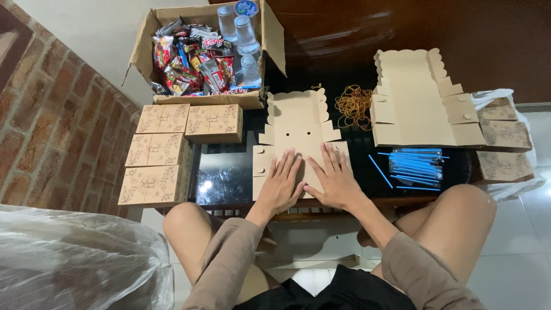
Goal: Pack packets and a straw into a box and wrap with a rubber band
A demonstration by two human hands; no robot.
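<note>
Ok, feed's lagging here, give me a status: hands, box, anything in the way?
Left hand and right hand flat, open, pressing unfolded tan cardboard box blank. Nothing gripped. Yellow rubber bands clear, beside it.

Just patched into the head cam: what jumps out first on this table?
Both hands, left hand and right hand, press flat on an unfolded cardboard box blank at the near edge of the dark glass table. Behind it to the left stands an open carton crammed with snack packets and water cups. Folded printed boxes line the left side; blue straws lie right.
</note>
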